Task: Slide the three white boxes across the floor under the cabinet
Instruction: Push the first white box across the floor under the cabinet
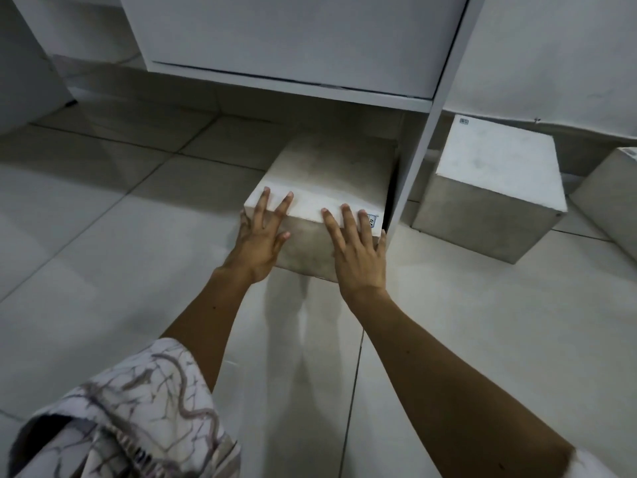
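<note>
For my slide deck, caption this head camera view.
Both hands, left hand and right hand, push a white box under the cabinet.

Both arms outstretched, left hand (pixel 259 236) and right hand (pixel 356 251) flat, fingers spread.

The cabinet (pixel 293 39) stands up off the tiled floor (pixel 103 236), and there is a low open gap under it. The left part of that gap is bare floor, wide open. The right part is filled by a white box (pixel 331 174), partly under the cabinet, with both hands flat on its near face. The box sits just beside the cabinet's upright side panel (pixel 424 150), with only a thin dark slit between them. On the far side of that panel stands a second box (pixel 496 167). A third box (pixel 617 201) is near it, at the right edge.
</note>
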